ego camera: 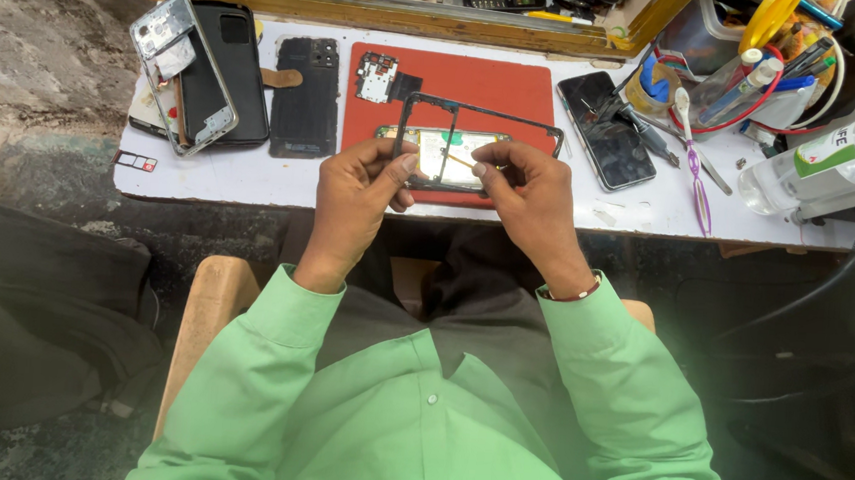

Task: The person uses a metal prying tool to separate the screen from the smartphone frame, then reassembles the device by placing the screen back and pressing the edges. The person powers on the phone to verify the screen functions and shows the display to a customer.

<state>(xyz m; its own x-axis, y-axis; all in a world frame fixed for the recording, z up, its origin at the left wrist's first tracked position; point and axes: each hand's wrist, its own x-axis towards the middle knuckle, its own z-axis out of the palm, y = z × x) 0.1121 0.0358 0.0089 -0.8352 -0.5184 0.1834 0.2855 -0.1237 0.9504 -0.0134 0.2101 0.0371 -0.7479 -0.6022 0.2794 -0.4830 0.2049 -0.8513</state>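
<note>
Both my hands hold a thin black phone frame [496,115] over the red work mat [479,78]. My left hand [355,195] pinches the frame's near left corner. My right hand [531,192] grips its near edge on the right side. Under the frame, on the mat, lies an opened phone body [454,152] with pale internals showing. A small circuit board [377,76] rests at the mat's far left corner.
On the white bench [252,173] lie a silver phone chassis [183,73] on a black phone [239,66], a black back cover [305,96], and a dark phone [606,130]. Purple tweezers [695,179], a tool tub [751,62] and a clear bottle [834,158] crowd the right.
</note>
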